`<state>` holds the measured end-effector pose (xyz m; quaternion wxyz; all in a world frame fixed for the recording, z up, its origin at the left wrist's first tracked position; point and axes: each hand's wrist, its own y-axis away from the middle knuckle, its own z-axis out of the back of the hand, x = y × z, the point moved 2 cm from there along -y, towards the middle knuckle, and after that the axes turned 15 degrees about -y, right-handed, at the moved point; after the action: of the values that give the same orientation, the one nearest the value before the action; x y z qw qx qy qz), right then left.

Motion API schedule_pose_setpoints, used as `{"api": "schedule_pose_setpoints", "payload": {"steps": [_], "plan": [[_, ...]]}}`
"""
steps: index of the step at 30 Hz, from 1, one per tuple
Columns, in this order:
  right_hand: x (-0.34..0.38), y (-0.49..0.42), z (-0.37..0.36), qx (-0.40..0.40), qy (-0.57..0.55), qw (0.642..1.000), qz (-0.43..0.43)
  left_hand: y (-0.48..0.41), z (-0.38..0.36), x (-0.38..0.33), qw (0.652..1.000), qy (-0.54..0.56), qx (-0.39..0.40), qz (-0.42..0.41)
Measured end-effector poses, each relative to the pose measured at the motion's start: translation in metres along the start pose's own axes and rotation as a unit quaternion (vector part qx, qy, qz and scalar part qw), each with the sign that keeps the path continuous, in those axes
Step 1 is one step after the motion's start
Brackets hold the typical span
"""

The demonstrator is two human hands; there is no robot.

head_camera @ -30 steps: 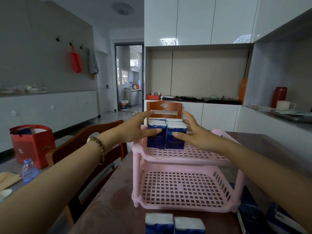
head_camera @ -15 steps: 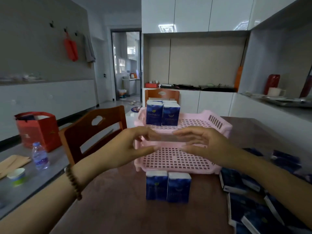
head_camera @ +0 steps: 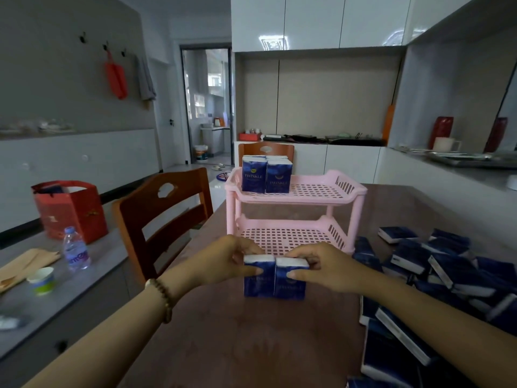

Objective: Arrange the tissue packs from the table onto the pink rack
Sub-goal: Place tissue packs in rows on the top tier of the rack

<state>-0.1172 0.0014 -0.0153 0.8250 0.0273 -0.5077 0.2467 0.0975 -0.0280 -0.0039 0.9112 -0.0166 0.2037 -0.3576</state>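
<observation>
A pink two-tier rack [head_camera: 347, 191] stands on the brown table [head_camera: 251, 340]. Blue tissue packs [head_camera: 265, 177] stand upright at the left of its top shelf; the lower shelf holds nothing. Two more upright blue packs [head_camera: 275, 285] stand side by side on the table just in front of the rack. My left hand [head_camera: 223, 261] grips the left one and my right hand [head_camera: 321, 268] grips the right one, pressing them together. Several loose blue packs [head_camera: 436, 264] lie in a heap on the table to the right.
A wooden chair [head_camera: 162, 217] stands at the table's left edge, another behind the rack. On the grey bench to the left are a water bottle [head_camera: 75, 250], a paper cup [head_camera: 43, 280] and a red bag [head_camera: 70, 208]. A counter runs along the right.
My hands left the packs on the top shelf, drew back toward me and came down onto the two packs standing on the table. The view tilted down.
</observation>
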Motion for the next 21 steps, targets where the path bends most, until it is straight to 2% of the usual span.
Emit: {"api": "schedule_pose_setpoints", "payload": {"steps": [5,10,13,16,18,21], "plan": [[0.019,-0.002,0.010,-0.020,0.032,0.999,0.033,0.002,0.018,-0.002,0.999,0.021,-0.015,-0.018],[0.067,-0.014,0.041,-0.116,-0.028,0.988,0.100,-0.004,0.078,-0.019,0.994,0.028,-0.088,-0.052],[0.089,-0.032,0.064,-0.181,-0.005,0.973,0.145,-0.019,0.117,-0.026,0.987,0.020,-0.147,-0.061],[0.096,-0.059,0.086,-0.217,-0.004,0.966,0.143,-0.045,0.138,-0.017,0.979,0.021,-0.201,-0.037],[0.093,-0.076,0.098,-0.226,0.001,0.965,0.132,-0.064,0.142,-0.004,0.977,0.038,-0.210,-0.005],[0.081,-0.095,0.107,-0.210,0.007,0.972,0.107,-0.087,0.138,0.015,0.978,0.015,-0.209,0.001]]}}
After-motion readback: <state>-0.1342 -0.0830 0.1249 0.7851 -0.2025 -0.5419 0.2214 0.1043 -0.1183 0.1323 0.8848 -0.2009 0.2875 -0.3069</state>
